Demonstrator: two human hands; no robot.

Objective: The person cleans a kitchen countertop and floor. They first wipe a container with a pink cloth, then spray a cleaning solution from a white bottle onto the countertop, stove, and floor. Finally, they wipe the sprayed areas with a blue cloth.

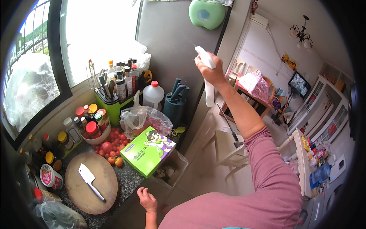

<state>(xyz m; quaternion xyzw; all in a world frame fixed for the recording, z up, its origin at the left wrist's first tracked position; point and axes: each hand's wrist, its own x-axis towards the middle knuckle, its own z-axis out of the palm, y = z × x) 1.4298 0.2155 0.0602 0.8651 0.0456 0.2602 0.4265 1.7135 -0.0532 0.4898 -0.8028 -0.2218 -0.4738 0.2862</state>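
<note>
My right hand (213, 70) is raised and wrapped around a white spray bottle (209, 94), its nozzle pointing up and left. A thin streak of spray shows off the nozzle, in front of the grey side panel of a tall appliance, probably a refrigerator (168, 43). Low beside the counter's edge hangs my left hand (147, 199), empty, with fingers loosely bent. Nearest to it are a green cardboard box (145, 153) with a cartoon figure and a round wooden cutting board (105, 163). A small cleaver (87, 174) lies flat on the board.
Tomatoes (107, 147), a knife block (175, 107), a white jug (153, 94) and several sauce bottles crowd the granite counter (130, 183). A bin (180, 169) hangs at its edge. A mint-green case (207, 13) is on the panel. A wooden chair (227, 143) stands behind my arm.
</note>
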